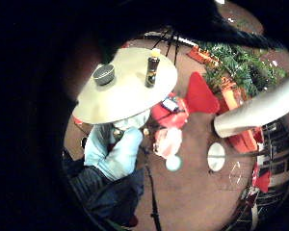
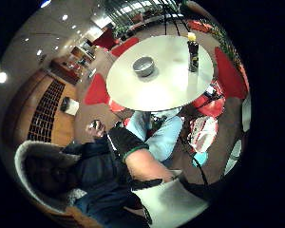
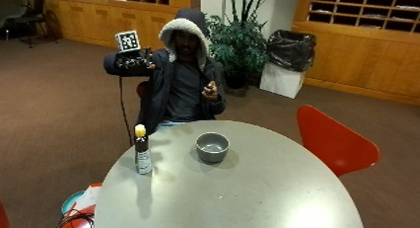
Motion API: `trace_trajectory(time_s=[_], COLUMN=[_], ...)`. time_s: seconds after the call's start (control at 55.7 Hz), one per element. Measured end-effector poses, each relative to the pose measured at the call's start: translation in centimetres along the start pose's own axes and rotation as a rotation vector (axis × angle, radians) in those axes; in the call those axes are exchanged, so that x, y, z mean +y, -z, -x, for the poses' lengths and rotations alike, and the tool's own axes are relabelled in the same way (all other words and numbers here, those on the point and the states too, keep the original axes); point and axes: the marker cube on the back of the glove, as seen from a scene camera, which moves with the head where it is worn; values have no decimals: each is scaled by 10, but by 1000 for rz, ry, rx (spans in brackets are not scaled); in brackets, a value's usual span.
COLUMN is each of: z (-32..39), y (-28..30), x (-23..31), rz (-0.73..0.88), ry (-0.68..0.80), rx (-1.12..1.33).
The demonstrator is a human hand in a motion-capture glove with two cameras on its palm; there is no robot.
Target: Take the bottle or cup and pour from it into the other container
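Bottle (image 3: 142, 156) upright on bench (image 3: 262, 198) beside bowl (image 3: 212, 146); right hand (image 3: 131, 64) raised well above, fingers' state indiscernible; best grasped at mid-body, kept vertical.

A round pale table (image 1: 130, 96) lay well off from the palm. On it stood a dark bottle with a yellow cap (image 1: 152, 70), upright, and a grey round bowl (image 1: 104, 74), apart from each other. Beside the table: light-blue trouser legs (image 1: 111, 149), a red chair seat (image 1: 200, 95), brown carpet (image 1: 192, 192).
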Motion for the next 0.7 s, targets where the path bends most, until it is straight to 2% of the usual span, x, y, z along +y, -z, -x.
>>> trace_trajectory(time_s=[0.108, 0.233, 0.323, 0.449, 0.539, 0.647, 0.7], z=[10, 5, 12, 8, -1, -18, -33], y=[-2, -3, -3, -6, -8, -14, -28], x=[12, 7, 18, 13, 10, 17, -8], rz=[-37, -3, -3, -58, -120, -24, -173], ry=[-135, -54, -138, -137, -171, -238, -319], rx=[11, 4, 4, -26, -89, -268, -336])
